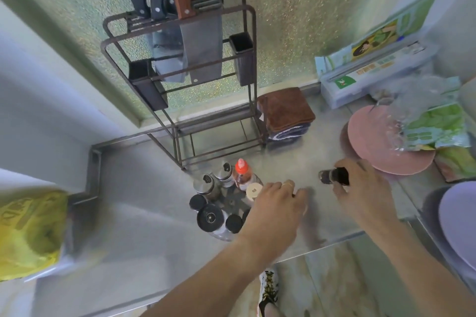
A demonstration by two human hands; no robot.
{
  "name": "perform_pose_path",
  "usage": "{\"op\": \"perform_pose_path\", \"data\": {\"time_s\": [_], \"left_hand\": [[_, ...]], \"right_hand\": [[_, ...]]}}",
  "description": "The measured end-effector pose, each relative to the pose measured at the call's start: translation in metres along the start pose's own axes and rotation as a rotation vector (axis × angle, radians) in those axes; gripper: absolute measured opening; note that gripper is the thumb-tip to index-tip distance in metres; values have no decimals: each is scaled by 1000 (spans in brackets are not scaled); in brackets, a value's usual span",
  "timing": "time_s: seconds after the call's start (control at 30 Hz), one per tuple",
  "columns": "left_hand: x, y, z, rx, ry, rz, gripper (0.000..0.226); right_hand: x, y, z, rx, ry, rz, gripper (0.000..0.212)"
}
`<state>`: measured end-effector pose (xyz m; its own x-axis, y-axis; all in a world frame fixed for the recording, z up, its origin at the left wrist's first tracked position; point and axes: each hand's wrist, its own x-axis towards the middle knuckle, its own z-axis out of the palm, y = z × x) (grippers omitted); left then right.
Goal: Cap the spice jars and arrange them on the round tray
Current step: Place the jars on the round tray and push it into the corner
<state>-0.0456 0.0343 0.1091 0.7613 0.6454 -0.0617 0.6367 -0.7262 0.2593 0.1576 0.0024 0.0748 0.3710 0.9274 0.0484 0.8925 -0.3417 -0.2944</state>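
Note:
A round clear tray (223, 235) stands on the steel counter and carries several jars: two steel-topped shakers (206, 183), a red-capped bottle (242, 171), black-lidded jars (210, 217) and a jar with a cream lid (253, 191). My left hand (277, 201) hovers at the tray's right edge, next to the cream-lidded jar, fingers curled; I cannot tell whether it holds anything. My right hand (360, 188) is to the right of the tray and grips a dark spice jar (333, 176) lying on its side above the counter.
A knife rack (180, 72) stands behind the tray. A folded brown cloth (284, 108) lies beside it. Pink plates (381, 154) with plastic bags are at the right, a wrap box (373, 77) behind them, a pale plate (458, 221) at the far right, and a yellow bag (28, 234) at the left.

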Motion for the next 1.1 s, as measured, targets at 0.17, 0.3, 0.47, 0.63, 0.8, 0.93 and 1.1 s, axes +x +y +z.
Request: {"op": "perform_pose_path", "data": {"time_s": [0.17,0.3,0.47,0.63,0.8,0.93,1.1], "left_hand": [[-34,-60,-79,-118,96,-267,27],[-45,-107,-101,-141,62,-330,36],[-44,-133,-73,-129,-59,-359,33],[-41,-135,-33,-44,-123,-332,31],[-39,-139,-4,-11,-133,-417,23],[-33,-133,6,3,-137,-472,18],[-33,-128,9,61,-178,-532,16]], "right_hand": [[-7,-78,-52,208,31,-215,41],[-10,-141,-54,243,-106,-308,35],[-17,-197,-13,142,-284,-320,35],[-17,-210,37,67,-359,-281,47],[-22,-210,78,-31,-358,-261,55],[-21,-206,86,-111,-331,-203,33],[-21,-202,92,-118,-320,-221,32]]}}
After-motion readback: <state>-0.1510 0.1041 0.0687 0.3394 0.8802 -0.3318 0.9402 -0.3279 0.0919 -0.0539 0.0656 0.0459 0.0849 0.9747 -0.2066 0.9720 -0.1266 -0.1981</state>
